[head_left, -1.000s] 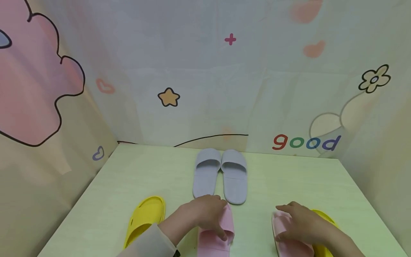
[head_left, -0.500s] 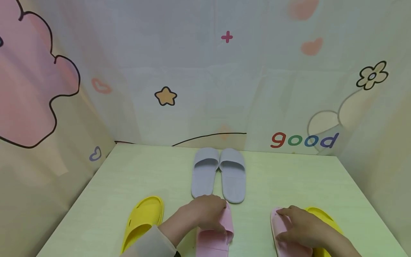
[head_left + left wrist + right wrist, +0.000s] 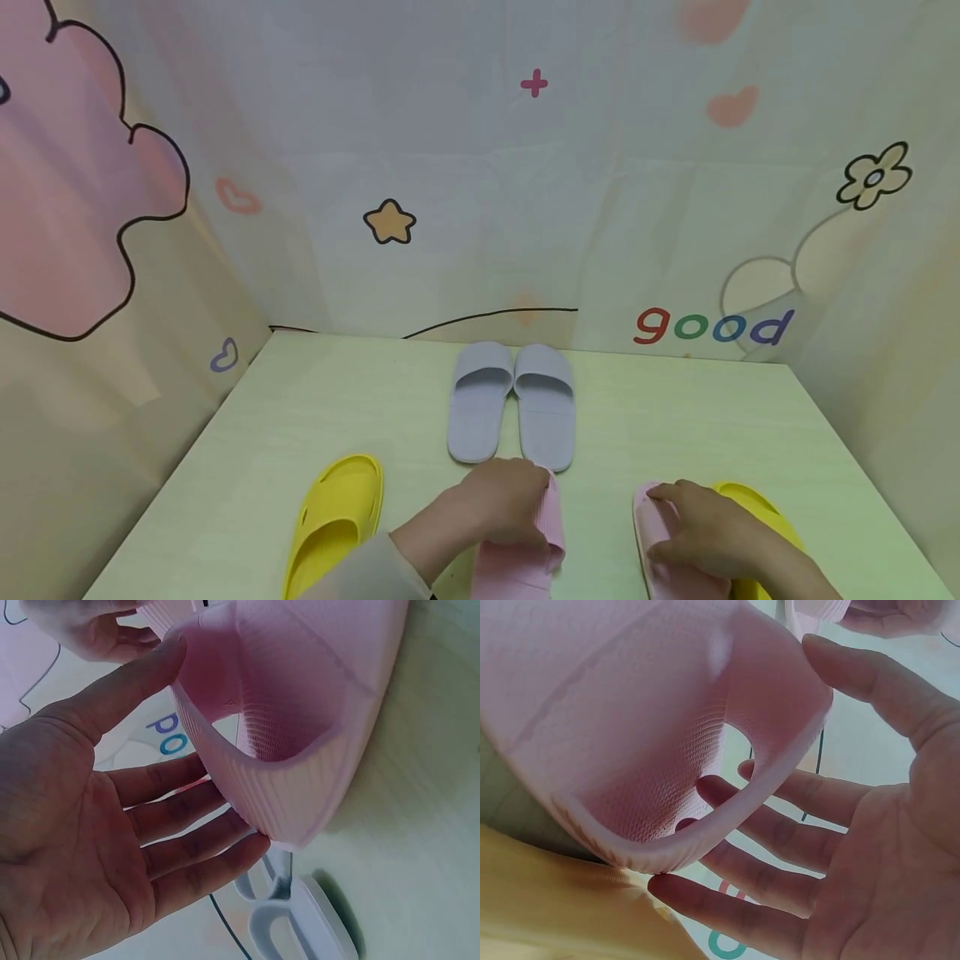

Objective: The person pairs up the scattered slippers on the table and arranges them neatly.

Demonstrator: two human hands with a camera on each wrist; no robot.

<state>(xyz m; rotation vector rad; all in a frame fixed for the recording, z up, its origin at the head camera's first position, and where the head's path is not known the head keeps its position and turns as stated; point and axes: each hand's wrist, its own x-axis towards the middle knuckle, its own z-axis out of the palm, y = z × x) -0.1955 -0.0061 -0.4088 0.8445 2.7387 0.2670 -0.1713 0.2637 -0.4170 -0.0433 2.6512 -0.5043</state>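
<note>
Two pink slippers with ribbed straps lie at the front of the table, apart from each other. My left hand (image 3: pixel 504 504) holds the left pink slipper (image 3: pixel 512 575) across its strap, fingers at the toe end and thumb by the strap's opening. In the left wrist view, the fingertips meet the ribbed strap (image 3: pixel 281 787). My right hand (image 3: pixel 707 527) grips the right pink slipper (image 3: pixel 682 582) in the same way. Its thumb and fingers span the strap (image 3: pixel 727 817) in the right wrist view. The hands cover much of both straps.
A yellow slipper (image 3: pixel 341 496) lies left of my left forearm. Another yellow slipper (image 3: pixel 761 508) sits right beside the right pink one, partly under my hand. Two grey slippers (image 3: pixel 476 421) stand side by side at the back middle, before a printed cloth wall (image 3: pixel 465 250).
My left hand has slid the left pink slipper a little to the right, towards the other one. My right hand's fingers have settled onto the right pink slipper's toe end.
</note>
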